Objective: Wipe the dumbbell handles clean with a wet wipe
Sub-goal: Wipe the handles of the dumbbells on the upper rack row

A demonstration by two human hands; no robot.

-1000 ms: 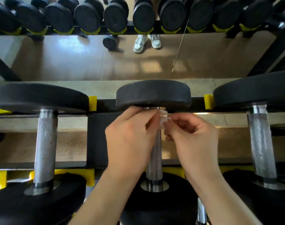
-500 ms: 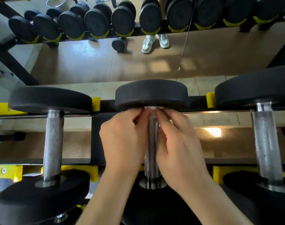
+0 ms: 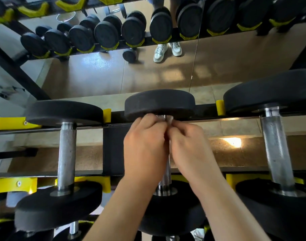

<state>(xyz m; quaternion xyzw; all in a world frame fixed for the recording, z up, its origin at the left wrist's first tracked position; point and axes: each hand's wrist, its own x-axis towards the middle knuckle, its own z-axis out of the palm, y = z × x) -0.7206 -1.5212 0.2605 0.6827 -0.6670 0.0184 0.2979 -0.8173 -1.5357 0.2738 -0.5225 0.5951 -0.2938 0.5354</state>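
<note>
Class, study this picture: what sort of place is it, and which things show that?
Most likely a gym's free-weights area. Black round-headed dumbbells with knurled steel handles lie across a black metal rack with yellow cradles, and a wall mirror behind reflects another row of dumbbells.

Below the left grip (image 3: 145,146), the handle (image 3: 166,178) was rough, knurled metal. Beyond it, the head (image 3: 159,103) was matt black rubber. The wipe (image 3: 170,120) at its fingertips looked thin and translucent. Left of it, a cradle (image 3: 107,115) was smooth yellow plastic.
</note>
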